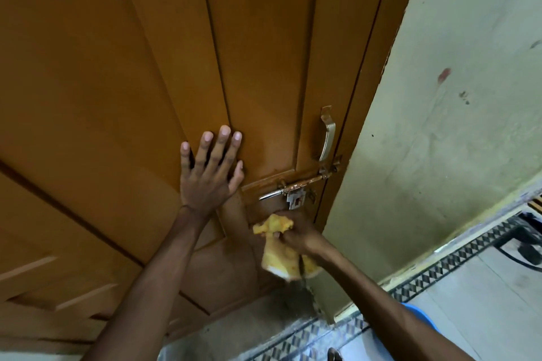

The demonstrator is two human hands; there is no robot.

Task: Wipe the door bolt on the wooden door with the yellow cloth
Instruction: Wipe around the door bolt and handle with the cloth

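Observation:
The brown wooden door (146,67) fills most of the view. Its metal door bolt (296,186) runs across the door's right edge, with a hasp plate (295,199) hanging under it. My left hand (209,168) lies flat on the door, fingers spread, just left of the bolt. My right hand (296,233) is below the bolt, closed on a crumpled yellow cloth (278,243). The cloth's top sits a little under the hasp plate, apart from the bolt, and its lower part hangs down past my wrist.
A pale metal pull handle (327,136) stands upright above the bolt. The green wall (440,126) adjoins the door frame on the right. A patterned tile border (440,269) runs along the floor. A blue object (422,313) shows by my right forearm.

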